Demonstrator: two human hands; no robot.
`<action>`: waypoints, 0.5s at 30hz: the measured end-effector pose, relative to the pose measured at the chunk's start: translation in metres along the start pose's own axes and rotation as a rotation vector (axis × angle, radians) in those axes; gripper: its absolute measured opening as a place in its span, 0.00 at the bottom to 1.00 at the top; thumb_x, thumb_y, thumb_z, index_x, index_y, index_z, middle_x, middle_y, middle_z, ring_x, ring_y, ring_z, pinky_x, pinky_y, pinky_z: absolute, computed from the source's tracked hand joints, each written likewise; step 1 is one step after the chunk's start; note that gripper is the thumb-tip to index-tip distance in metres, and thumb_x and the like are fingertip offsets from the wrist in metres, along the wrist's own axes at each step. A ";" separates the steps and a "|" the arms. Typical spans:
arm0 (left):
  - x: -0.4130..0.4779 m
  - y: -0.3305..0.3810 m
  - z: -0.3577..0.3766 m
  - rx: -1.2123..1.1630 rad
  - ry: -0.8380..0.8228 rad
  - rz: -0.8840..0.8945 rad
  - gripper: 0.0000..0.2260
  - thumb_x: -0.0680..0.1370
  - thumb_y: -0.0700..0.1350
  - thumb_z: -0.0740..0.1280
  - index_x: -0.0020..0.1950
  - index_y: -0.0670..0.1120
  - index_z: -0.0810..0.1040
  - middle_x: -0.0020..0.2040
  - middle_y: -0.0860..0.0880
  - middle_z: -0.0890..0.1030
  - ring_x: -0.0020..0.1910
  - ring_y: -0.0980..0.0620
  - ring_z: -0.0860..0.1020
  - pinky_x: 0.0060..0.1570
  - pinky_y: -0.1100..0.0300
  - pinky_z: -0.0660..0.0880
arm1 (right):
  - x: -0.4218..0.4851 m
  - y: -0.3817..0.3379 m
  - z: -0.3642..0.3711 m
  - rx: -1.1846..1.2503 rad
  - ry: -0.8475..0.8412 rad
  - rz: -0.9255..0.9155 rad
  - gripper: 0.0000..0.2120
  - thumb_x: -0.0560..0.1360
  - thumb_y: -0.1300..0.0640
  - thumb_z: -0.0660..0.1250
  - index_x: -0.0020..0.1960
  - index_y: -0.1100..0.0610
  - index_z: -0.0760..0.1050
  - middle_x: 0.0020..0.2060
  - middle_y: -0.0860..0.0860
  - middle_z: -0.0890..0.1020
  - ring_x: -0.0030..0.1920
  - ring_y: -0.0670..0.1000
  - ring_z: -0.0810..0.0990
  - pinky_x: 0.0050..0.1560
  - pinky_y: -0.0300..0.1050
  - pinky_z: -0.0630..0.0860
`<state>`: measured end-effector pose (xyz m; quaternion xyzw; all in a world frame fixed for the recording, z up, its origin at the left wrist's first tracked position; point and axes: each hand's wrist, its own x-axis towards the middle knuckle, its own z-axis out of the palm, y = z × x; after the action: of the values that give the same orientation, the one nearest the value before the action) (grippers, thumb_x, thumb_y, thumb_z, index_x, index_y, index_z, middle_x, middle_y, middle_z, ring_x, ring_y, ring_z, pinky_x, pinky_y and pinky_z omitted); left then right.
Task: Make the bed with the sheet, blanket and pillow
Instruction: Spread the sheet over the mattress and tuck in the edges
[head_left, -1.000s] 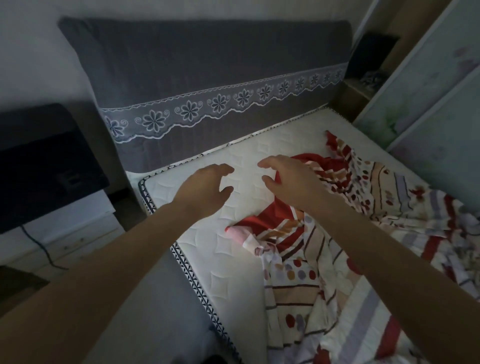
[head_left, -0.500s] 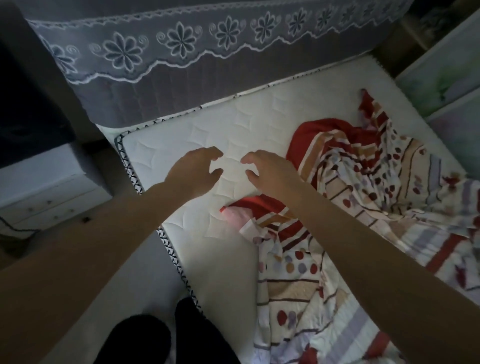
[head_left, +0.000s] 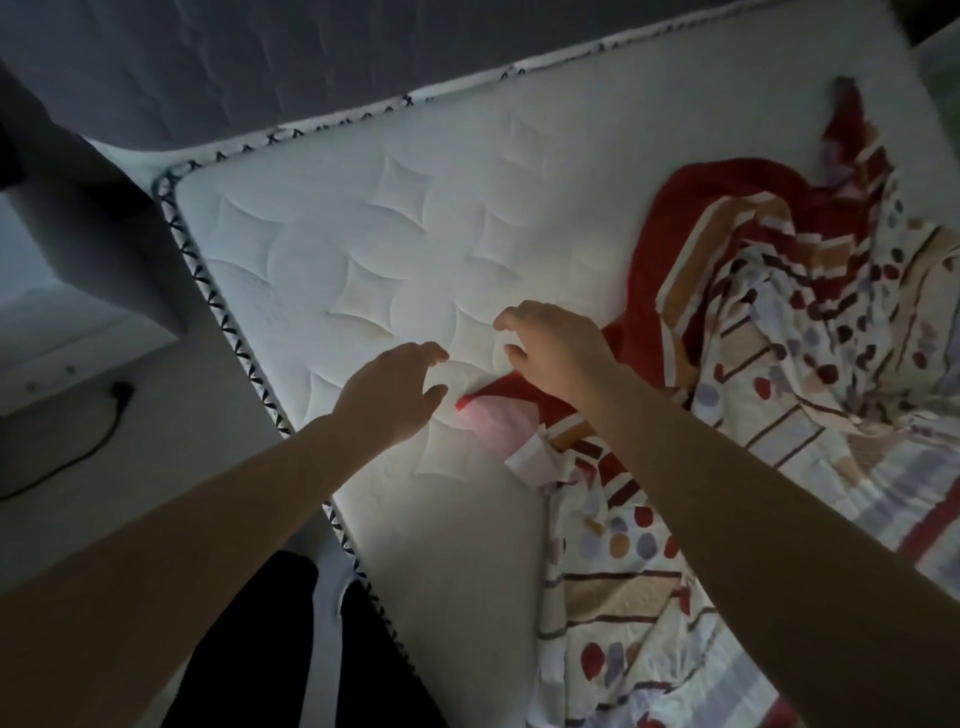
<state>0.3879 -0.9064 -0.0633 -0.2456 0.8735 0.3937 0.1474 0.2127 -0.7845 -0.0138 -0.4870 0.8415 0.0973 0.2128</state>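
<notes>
A crumpled patterned sheet (head_left: 769, 395), red, white and tan with stripes and dots, lies bunched on the right half of a bare white quilted mattress (head_left: 363, 249). A corner of the sheet (head_left: 493, 421) points left between my hands. My left hand (head_left: 389, 395) hovers over the mattress just left of that corner, fingers spread and loosely bent, holding nothing. Over the red edge of the sheet hangs my right hand (head_left: 556, 348), fingers bent downward and empty. No blanket or pillow is in view.
A grey padded headboard (head_left: 260, 62) runs along the top. The mattress edge has dark patterned piping (head_left: 218, 306). Left of the bed is pale floor with a black cable (head_left: 98, 436) and a dark bedside unit (head_left: 78, 208). My dark-clothed legs (head_left: 249, 649) stand against the bed's side.
The view has tilted down and closer to the mattress, so the headboard's lace trim is out of view. Both hands have dropped lower toward the sheet's corner, still empty.
</notes>
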 end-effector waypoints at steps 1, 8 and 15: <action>0.005 -0.006 0.009 0.000 -0.003 0.003 0.17 0.81 0.51 0.65 0.70 0.52 0.72 0.66 0.53 0.77 0.63 0.51 0.77 0.63 0.52 0.74 | 0.006 0.005 0.011 0.001 -0.001 0.004 0.16 0.80 0.53 0.64 0.68 0.50 0.73 0.61 0.48 0.79 0.58 0.51 0.79 0.54 0.49 0.78; 0.055 -0.024 0.068 -0.042 -0.007 0.003 0.14 0.80 0.51 0.66 0.66 0.51 0.74 0.58 0.53 0.80 0.54 0.52 0.79 0.57 0.52 0.77 | 0.038 0.049 0.075 -0.027 -0.037 0.014 0.15 0.80 0.55 0.66 0.66 0.51 0.76 0.59 0.49 0.80 0.58 0.53 0.80 0.56 0.52 0.78; 0.097 -0.018 0.111 -0.025 0.066 -0.118 0.10 0.80 0.55 0.64 0.56 0.51 0.77 0.47 0.52 0.83 0.48 0.49 0.82 0.49 0.49 0.80 | 0.046 0.086 0.117 -0.043 -0.049 0.015 0.15 0.78 0.56 0.68 0.64 0.52 0.77 0.56 0.51 0.80 0.57 0.54 0.79 0.55 0.54 0.78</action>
<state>0.3235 -0.8623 -0.1897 -0.3114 0.8568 0.3871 0.1384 0.1497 -0.7336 -0.1431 -0.4825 0.8374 0.1291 0.2222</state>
